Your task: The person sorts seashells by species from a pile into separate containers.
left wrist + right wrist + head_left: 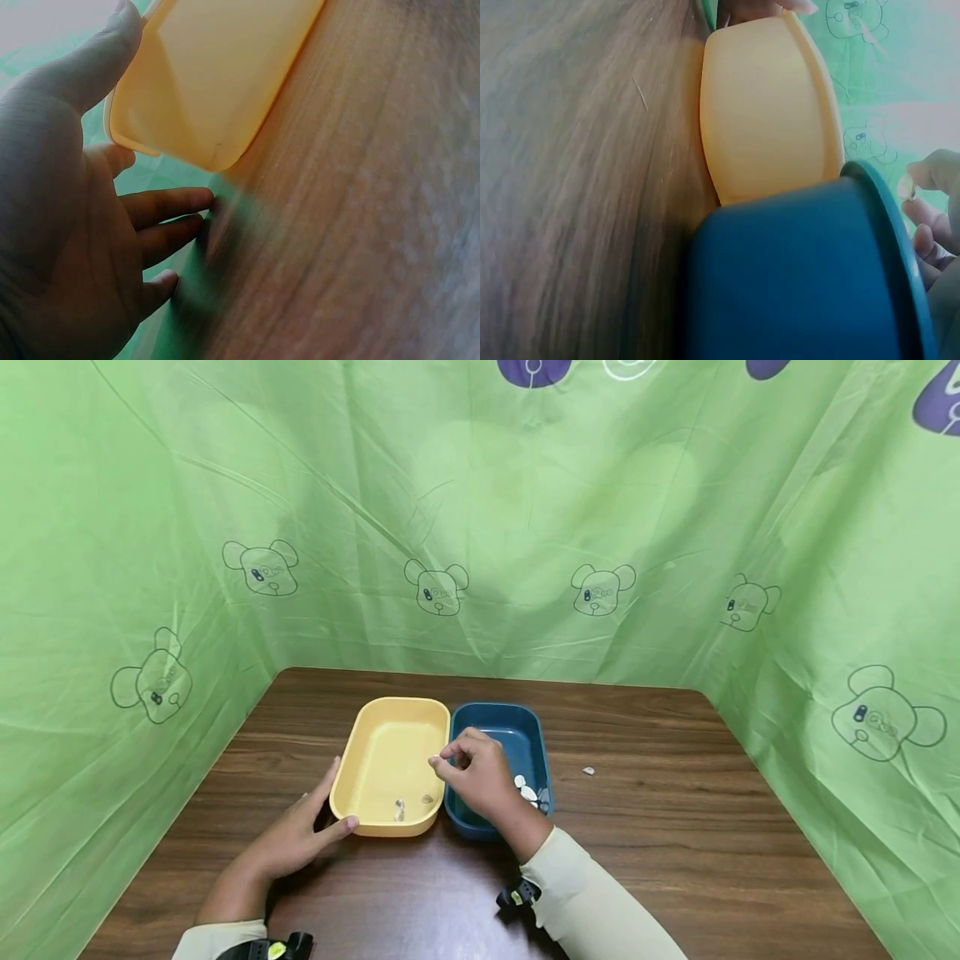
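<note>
A yellow plastic tray (367, 785) holds several small shells (399, 810) near its front edge. My left hand (303, 831) steadies its front-left corner, thumb along the near side and forefinger at the left rim. In the left wrist view the other fingers (169, 202) are spread below the rim. Against the yellow tray's right side stands a dark blue tray (536, 735), with white and grey pebbles (528, 793) in it. Between thumb and forefinger my right hand (480, 777) pinches a small pale shell (906, 187), above where the two trays meet.
A small pale piece (588, 771) lies on the brown wooden table (675, 835), right of the blue tray. Green curtains (525, 635) printed with bear heads enclose the table at the back and both sides.
</note>
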`<state>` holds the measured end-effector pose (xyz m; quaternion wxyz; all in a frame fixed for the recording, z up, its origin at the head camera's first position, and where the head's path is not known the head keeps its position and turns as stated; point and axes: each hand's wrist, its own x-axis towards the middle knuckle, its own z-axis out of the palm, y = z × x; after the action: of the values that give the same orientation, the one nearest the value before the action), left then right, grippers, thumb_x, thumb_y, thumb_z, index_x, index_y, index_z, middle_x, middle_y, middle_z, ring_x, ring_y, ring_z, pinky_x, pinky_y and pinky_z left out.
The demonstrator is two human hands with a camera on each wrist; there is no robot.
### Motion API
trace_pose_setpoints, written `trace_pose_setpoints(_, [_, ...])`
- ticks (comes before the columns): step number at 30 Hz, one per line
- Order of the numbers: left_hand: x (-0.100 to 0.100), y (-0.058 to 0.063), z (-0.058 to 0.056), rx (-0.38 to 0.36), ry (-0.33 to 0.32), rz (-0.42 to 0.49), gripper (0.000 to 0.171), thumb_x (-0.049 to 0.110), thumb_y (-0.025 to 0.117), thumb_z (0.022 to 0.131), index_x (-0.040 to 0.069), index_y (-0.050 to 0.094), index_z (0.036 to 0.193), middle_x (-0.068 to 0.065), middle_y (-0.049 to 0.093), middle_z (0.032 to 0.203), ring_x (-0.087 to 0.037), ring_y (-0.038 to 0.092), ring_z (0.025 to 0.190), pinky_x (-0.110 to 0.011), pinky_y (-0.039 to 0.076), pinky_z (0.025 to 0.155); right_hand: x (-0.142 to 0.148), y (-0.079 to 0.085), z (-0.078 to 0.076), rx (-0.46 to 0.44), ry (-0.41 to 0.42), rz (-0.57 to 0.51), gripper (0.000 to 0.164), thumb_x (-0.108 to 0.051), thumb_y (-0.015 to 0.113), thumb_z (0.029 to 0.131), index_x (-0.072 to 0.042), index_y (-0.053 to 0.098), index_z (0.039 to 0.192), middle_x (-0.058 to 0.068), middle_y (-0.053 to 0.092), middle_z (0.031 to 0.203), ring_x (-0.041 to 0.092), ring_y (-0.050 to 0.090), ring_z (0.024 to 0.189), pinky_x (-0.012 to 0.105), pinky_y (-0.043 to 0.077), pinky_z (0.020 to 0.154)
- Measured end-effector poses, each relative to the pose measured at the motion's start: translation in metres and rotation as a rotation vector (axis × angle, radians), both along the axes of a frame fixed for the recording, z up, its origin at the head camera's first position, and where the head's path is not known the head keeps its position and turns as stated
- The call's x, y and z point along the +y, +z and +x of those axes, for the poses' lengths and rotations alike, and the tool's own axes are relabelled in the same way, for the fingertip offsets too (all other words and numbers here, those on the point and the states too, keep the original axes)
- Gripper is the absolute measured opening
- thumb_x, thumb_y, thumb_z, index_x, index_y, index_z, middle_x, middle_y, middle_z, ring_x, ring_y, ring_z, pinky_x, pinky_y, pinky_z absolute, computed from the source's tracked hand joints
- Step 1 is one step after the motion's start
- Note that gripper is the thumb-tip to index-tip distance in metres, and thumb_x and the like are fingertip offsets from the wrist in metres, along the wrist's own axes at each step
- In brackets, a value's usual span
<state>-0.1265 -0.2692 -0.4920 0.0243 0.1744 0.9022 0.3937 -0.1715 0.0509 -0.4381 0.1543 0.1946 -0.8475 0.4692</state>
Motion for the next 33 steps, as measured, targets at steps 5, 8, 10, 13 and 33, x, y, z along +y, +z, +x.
trace_pose_setpoints(5, [0.001,0.001,0.000,-0.012,0.007,-0.002,0.104,0.040,0.073,0.104,0.019,0.003,0.178,-0.031,0.019,0.179,-0.064,0.024,0.159,-0.088,0.021,0.118,-0.006,0.002,0.001,-0.017,-0.007,0.024,0.014,-0.015,0.088,0.092,-0.009,0.079,0.083,0.006,0.063,0.079,0.005,0.051,0.071,0.019,0.044,0.064])
trace_pose_setpoints(8, [0.001,0.001,0.001,-0.012,0.008,-0.004,0.104,0.040,0.073,0.104,0.019,0.003,0.178,-0.031,0.019,0.179,-0.064,0.025,0.159,-0.088,0.021,0.118,-0.009,0.004,0.002,-0.030,-0.013,0.041,0.014,-0.017,0.089,0.092,-0.009,0.081,0.085,0.006,0.063,0.080,0.006,0.051,0.071,0.019,0.044,0.064])
trace_pose_setpoints(10, [0.001,0.002,0.001,-0.012,0.008,-0.005,0.104,0.040,0.073,0.105,0.019,0.003,0.178,-0.031,0.020,0.179,-0.064,0.025,0.158,-0.087,0.022,0.118,-0.010,0.005,0.003,-0.042,-0.015,0.051,0.015,-0.020,0.089,0.093,-0.009,0.081,0.087,0.006,0.063,0.080,0.007,0.051,0.072,0.020,0.044,0.064])
trace_pose_setpoints(13, [0.001,0.002,0.001,-0.015,0.009,-0.008,0.104,0.041,0.073,0.105,0.019,0.002,0.178,-0.031,0.020,0.178,-0.064,0.026,0.158,-0.087,0.023,0.118,-0.010,0.006,0.004,-0.063,-0.015,0.057,0.017,-0.023,0.089,0.093,-0.008,0.082,0.090,0.005,0.062,0.081,0.008,0.051,0.073,0.020,0.045,0.065])
trace_pose_setpoints(33, [0.001,0.002,0.001,-0.011,0.008,-0.024,0.105,0.042,0.072,0.105,0.019,0.000,0.178,-0.032,0.020,0.178,-0.064,0.028,0.158,-0.085,0.027,0.117,0.022,0.013,0.000,-0.121,-0.057,-0.048,0.020,-0.021,0.086,0.096,-0.005,0.079,0.105,-0.001,0.057,0.080,0.009,0.051,0.073,0.022,0.045,0.065])
